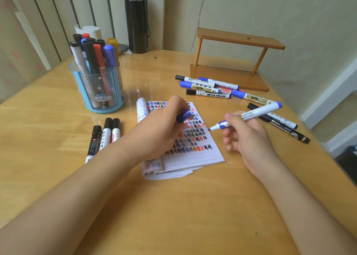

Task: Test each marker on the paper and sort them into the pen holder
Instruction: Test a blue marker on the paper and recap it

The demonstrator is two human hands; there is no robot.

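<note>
— What is hard to see on my table [58, 110]?
— The wooden rack [251, 79] at the back right shows whole. The paper pad [193, 156] in the middle lies partly under your left hand [160, 133], so many of its black, blue and red test marks are hidden. The clear blue pen holder [102, 92], back left, is full of markers standing close together, and I cannot count them surely.
— And my hands?
— Your left hand rests on the pad, fingers curled around a blue cap [184, 115]. Your right hand [247, 137] pinches the open marker [258, 111] between thumb and fingers.
— How does this marker look?
— It has a white body, a blue end and a blue collar. The tip points left, at the right edge of the pad. Whether the tip touches the paper, I cannot tell.
— How many lie loose?
— Six are in a pile [210, 94] before the rack, with a red one among them mostly covered. At the right, two dark markers [289, 133] lie under yours. There are also three black-capped markers [107, 131] left of the pad, their lower ends cut off by your forearm
</note>
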